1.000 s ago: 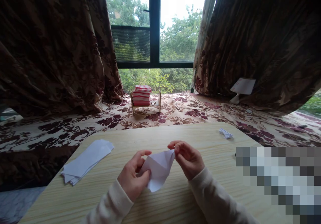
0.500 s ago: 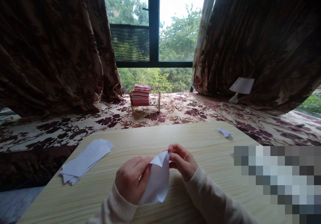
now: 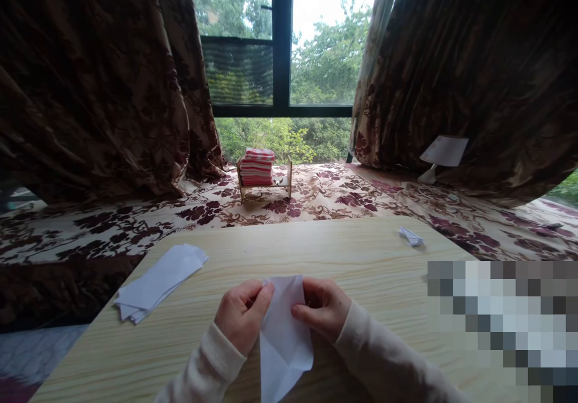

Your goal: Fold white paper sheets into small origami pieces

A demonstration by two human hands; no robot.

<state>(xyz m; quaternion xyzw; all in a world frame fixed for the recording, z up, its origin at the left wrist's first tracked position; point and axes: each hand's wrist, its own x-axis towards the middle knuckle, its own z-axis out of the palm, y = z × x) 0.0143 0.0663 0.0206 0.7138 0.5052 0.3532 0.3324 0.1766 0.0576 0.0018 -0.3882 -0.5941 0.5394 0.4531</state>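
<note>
A white sheet of paper (image 3: 285, 337) with crease lines hangs upright between my two hands, above the near part of the wooden table. My left hand (image 3: 244, 315) pinches its upper left edge, thumb in front and fingers behind. On the opposite edge, my right hand (image 3: 324, 309) grips the paper with the thumb across its face. The fingers behind the sheet are partly hidden. To the left lies a stack of white paper strips (image 3: 160, 282), slightly fanned out. A small folded white paper piece (image 3: 410, 237) rests near the table's far right corner.
The light wooden table (image 3: 361, 246) meets a ledge covered in floral cloth (image 3: 325, 195). On the ledge stand a small wooden rack (image 3: 266, 187) holding folded pink striped cloths (image 3: 257, 167) and a white lamp (image 3: 445, 151). Dark curtains flank the window. A blurred patch covers the lower right.
The paper's folded-over top corner has been opened out, and the sheet now faces me, hanging lower. My right hand has come down from the upper corner to the right edge. The view shifted slightly.
</note>
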